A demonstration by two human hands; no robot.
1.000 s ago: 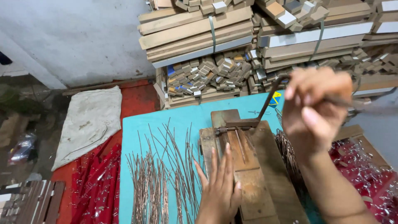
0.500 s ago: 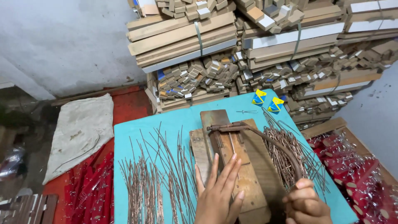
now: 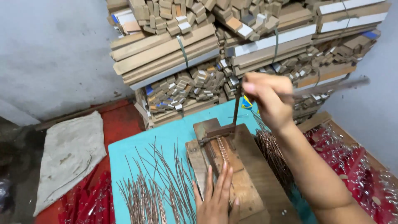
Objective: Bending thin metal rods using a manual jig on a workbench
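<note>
While the wooden jig (image 3: 232, 166) lies mid-counter (image 3: 166, 137) on the teal top, the right hand (image 3: 267, 99) is closed around its raised lever handle (image 3: 331, 86), the left hand (image 3: 215, 199) presses flat with fingers spread on copper wires (image 3: 155, 186), and strapped wood bundles (image 3: 232, 45) are stacked behind.

2 hands (image 3: 215, 201), 1 wooden jig (image 3: 232, 174), 1 cloth (image 3: 68, 153), approx. dozens of wires (image 3: 153, 191)
</note>
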